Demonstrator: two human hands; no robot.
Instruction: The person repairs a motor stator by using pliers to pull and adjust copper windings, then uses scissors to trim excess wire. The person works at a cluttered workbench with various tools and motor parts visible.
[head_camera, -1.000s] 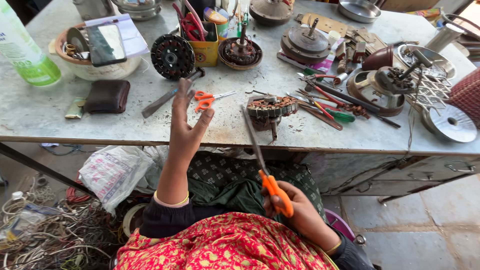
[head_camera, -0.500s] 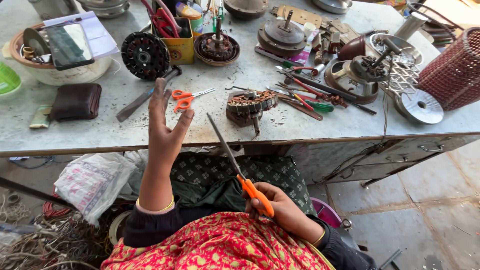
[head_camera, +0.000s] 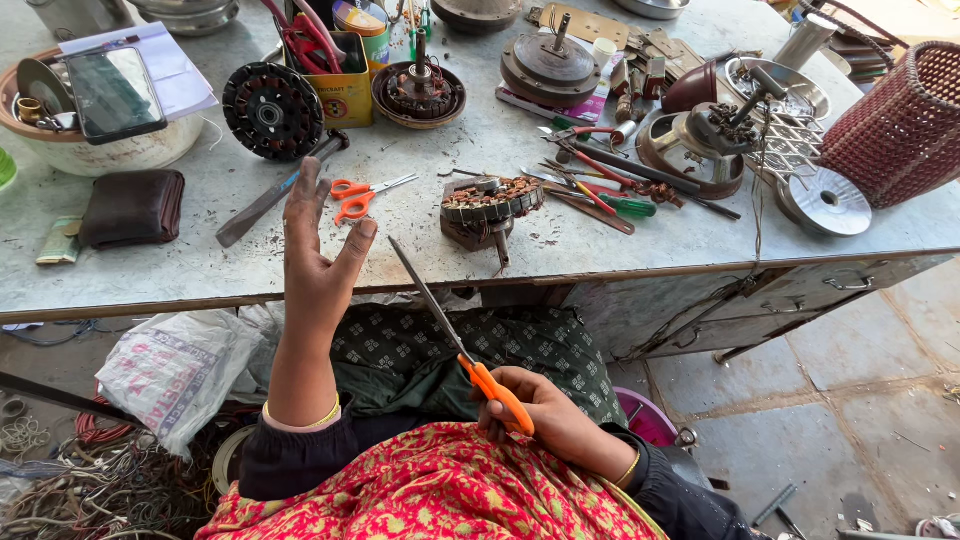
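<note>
My right hand (head_camera: 545, 420) rests in my lap and grips the orange handle of a long screwdriver (head_camera: 440, 320), whose metal shaft points up and left toward the table edge. My left hand (head_camera: 318, 262) is raised in front of the table's near edge, palm up and fingers spread, holding nothing. Just beyond it on the table lie small orange scissors (head_camera: 362, 196). A copper-wound motor stator (head_camera: 488, 206) sits on the table near the screwdriver's tip.
The grey worktable (head_camera: 560, 240) holds a black rotor (head_camera: 272, 110), a dark wallet (head_camera: 132, 206), a bowl with a phone (head_camera: 108, 92), a yellow tool tin (head_camera: 338, 80), motor parts and screwdrivers (head_camera: 600, 195). A red woven basket (head_camera: 905, 125) stands at the right. A plastic bag (head_camera: 170, 370) and wire coils lie below.
My view has drifted right and downward. My left hand stays raised with fingers spread. The right hand keeps the screwdriver in my lap, its tip still pointing toward the table.
</note>
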